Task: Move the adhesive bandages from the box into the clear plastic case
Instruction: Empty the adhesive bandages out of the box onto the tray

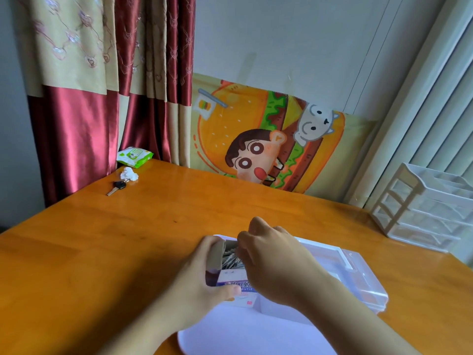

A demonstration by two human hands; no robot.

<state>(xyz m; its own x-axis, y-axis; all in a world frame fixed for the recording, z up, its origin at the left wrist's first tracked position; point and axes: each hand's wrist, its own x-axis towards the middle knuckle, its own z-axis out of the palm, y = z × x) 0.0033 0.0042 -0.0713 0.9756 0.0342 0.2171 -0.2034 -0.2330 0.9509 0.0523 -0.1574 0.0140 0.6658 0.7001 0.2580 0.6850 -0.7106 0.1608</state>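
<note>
Left hand (204,272): grips the open box (231,283) by its side, at six o'clock on the table (128,239).
Right hand (271,262): fingers curled into the box mouth (grasp hidden).
Bandages (231,260): packed inside the box.
Case (358,278): lying open at four o'clock, touching the box.

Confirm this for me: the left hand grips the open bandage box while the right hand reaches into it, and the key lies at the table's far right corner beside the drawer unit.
One thing is wrong. In the head view the key lies at the table's far left corner, near the tissue and wipes pack, not beside the drawer unit. The left hand does grip the open bandage box, and the right hand reaches into it.
</note>
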